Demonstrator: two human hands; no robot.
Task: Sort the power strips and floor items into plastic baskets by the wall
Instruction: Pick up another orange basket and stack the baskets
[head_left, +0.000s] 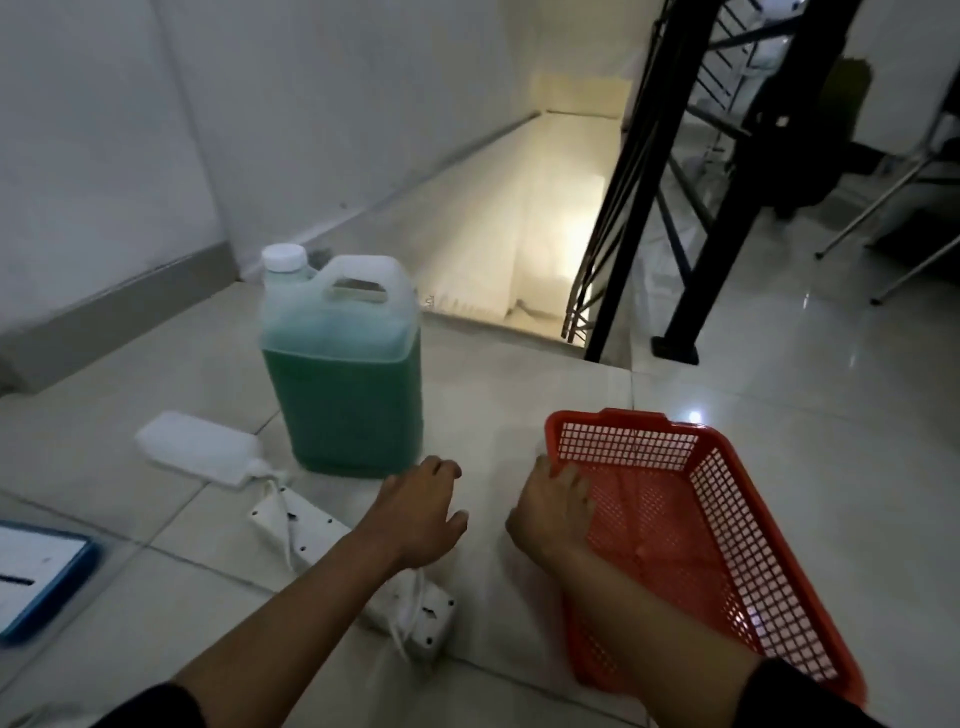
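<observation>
Strip (332, 551): lay under my left hand (421, 512), long axis near-right to far-left.
Hands: left open; right hand (553, 512) gripped basket (691, 525) rim.

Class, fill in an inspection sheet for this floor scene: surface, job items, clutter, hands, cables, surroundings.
Surface: pale tiled floor, glossy.
Job items: red basket, nothing in it; white power strip lying on the floor, partly under the left forearm.
Clutter: jug of green liquid, capped, upright; flat white bottle on its side; blue-edged tray at left edge.
Hands: left hand open above floor; right hand on the basket's near rim.
Cables: white cord lying across the strip.
Surroundings: wall, stairwell, black railing.
</observation>
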